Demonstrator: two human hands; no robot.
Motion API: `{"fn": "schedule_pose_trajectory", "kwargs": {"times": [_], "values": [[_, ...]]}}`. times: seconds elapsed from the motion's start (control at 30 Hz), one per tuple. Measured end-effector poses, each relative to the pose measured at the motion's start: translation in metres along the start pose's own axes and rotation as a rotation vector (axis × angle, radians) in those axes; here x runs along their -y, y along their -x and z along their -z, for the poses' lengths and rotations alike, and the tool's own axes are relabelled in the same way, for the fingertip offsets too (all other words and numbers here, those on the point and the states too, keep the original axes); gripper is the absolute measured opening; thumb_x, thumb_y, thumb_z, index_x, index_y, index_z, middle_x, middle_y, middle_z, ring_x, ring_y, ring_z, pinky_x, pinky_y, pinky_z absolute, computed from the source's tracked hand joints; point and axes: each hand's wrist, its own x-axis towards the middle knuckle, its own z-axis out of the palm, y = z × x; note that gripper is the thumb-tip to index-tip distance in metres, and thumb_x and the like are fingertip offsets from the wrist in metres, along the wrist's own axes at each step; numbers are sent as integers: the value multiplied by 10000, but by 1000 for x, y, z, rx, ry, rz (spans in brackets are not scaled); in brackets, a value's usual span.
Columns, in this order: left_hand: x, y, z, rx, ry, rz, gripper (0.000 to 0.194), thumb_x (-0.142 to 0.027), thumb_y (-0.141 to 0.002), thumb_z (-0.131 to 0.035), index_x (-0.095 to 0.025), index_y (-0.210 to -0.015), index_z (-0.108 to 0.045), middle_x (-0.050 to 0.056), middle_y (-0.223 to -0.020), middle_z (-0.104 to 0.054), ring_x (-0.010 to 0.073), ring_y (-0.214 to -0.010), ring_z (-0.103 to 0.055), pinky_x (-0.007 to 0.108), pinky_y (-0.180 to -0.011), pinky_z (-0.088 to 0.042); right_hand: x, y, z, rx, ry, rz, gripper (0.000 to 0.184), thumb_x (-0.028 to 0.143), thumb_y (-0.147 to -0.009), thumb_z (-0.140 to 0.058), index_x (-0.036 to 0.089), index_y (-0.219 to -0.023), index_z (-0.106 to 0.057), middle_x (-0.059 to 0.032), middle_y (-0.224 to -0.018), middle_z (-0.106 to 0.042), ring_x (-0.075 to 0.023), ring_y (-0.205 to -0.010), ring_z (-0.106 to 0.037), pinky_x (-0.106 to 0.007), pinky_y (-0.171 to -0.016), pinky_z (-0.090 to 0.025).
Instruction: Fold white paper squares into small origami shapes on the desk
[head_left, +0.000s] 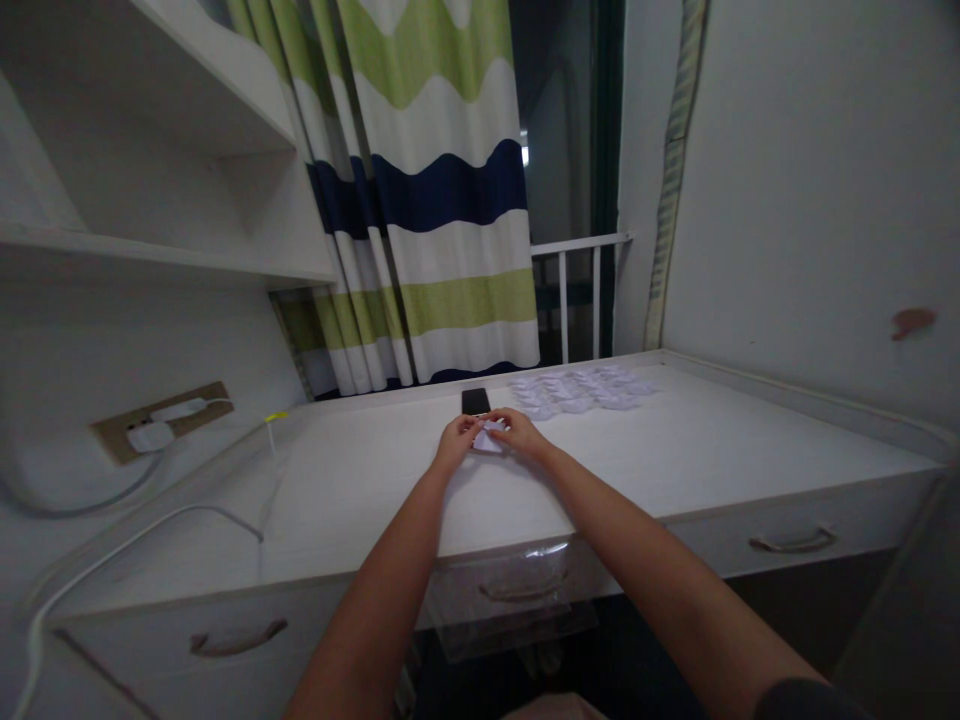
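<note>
Both my hands meet over a small folded white paper (488,438) at the middle of the white desk (637,450). My left hand (457,443) pinches its left side, and my right hand (519,432) grips its right side. The paper is partly hidden by my fingers. Just beyond my fingertips lies a black smartphone (475,401), face up or down I cannot tell. Further right, along the back of the desk, spreads a layer of several folded white paper pieces (583,390).
The desk has drawers with curved metal handles (793,541) and a clear plastic sheet (510,600) hanging at its front. A white cable (135,540) runs from a wall socket panel (161,423) at left. White shelves (150,150) overhang the left side; a striped curtain (427,190) hangs behind.
</note>
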Motion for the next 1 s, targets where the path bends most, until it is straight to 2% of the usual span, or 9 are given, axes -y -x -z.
{"fn": "schedule_pose_trajectory", "kwargs": {"times": [0.23,0.37,0.47,0.57,0.67,0.83,1.0], "values": [[-2,2,1,-21,-22,-64,201,-286,-564,-653,-146,-621,-520,-21,-571,-524,91,-537,-484,204,-493,-391,0,-1,-1,33,-44,-20,265,160,-622,-612,186,-884,-645,-32,-848,-621,-132,-739,-533,-280,-690,-433],[-4,2,2,-56,-28,-79,185,-226,-562,-658,-148,-651,-516,-14,-612,-536,108,-593,-517,234,-560,-426,-3,-1,-2,55,-145,-80,256,172,-657,-581,180,-909,-628,-14,-780,-581,-81,-593,-500,-233,-573,-440],[-5,1,3,-78,-34,-96,185,-188,-558,-654,-154,-665,-507,-11,-645,-547,115,-636,-534,244,-601,-440,-7,-1,-4,64,-219,-152,315,136,-634,-585,177,-946,-598,10,-717,-540,-59,-531,-481,-194,-491,-418],[-6,1,3,-79,-14,-106,199,-183,-554,-654,-158,-682,-503,-10,-666,-555,118,-657,-545,241,-604,-448,-10,-2,-5,83,-267,-208,293,125,-619,-589,151,-910,-586,32,-624,-511,-56,-491,-464,-183,-456,-403],[-6,2,2,-65,34,-59,241,-198,-550,-662,-156,-739,-518,-11,-668,-559,117,-625,-553,236,-561,-455,-11,-4,-5,88,-311,-218,231,128,-619,-581,135,-849,-575,43,-570,-502,-61,-481,-463,-180,-442,-402],[-7,5,0,50,48,110,307,-239,-541,-689,-132,-798,-559,22,-662,-603,136,-564,-570,242,-481,-459,-10,-6,-3,14,-338,-234,180,141,-620,-568,142,-800,-560,47,-571,-493,-60,-483,-469,-169,-421,-399],[-8,5,-1,48,29,95,260,-230,-536,-695,-121,-746,-588,25,-628,-613,127,-531,-563,206,-429,-440,-8,-5,-2,11,-334,-280,179,124,-607,-569,142,-784,-550,40,-591,-502,-66,-497,-495,-172,-423,-412]]}}
